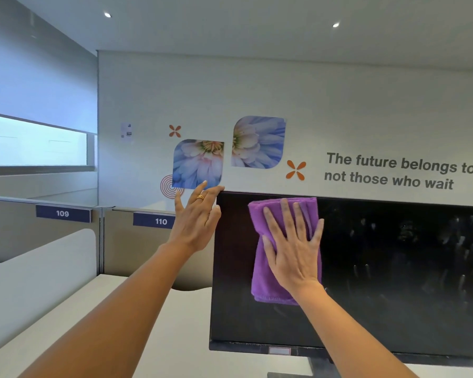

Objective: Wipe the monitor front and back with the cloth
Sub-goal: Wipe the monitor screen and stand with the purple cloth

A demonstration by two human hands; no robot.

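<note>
Pressing folded purple cloth on black flat monitor with spread-fingered right hand, straight-fingered left hand touching corner; may tip if pushed hard.

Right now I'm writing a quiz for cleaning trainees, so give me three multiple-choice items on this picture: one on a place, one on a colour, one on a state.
1. Where is the cloth?
A. on the desk
B. on the front of the monitor, upper left
C. draped over its back

2. What colour is the cloth?
A. purple
B. white
C. green

3. How is the right hand?
A. clenched round the cloth
B. flat, pressing the cloth
C. idle, off the monitor

Answers:
1 B: the cloth lies against the dark front, near the top left corner.
2 A: it is plainly purple.
3 B: its fingers lie straight and spread over the cloth.
</note>
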